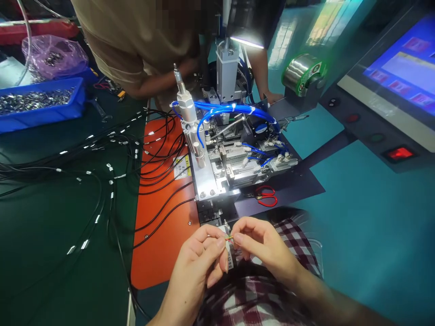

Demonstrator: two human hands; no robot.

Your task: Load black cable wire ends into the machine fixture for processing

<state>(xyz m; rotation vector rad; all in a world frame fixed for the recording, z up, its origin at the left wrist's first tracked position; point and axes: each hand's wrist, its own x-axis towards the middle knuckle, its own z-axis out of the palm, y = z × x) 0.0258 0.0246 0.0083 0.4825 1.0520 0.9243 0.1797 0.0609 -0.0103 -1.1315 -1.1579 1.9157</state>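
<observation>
Thin red and yellow-green wires (229, 238) run between my two hands, low in the middle of the view. My left hand (199, 258) pinches them from the left with thumb and forefinger, its other fingers curled. From the right, my right hand (265, 242) has its thumb and fingertips closed on their other end. Both hands are above my lap, in front of the machine's near end. A metal machine (207, 176) with blue air hoses (234, 107) stands just beyond them. Scissors with red handles (267, 198) lie to its right.
Black cables (117, 140) with shiny ends spread over the green table (44, 226) and orange plate (163, 244). A blue bin (73, 111) holds small metal parts. A solder spool (301, 74) and a screen (404, 68) are on the right. Another person (136, 40) leans in behind.
</observation>
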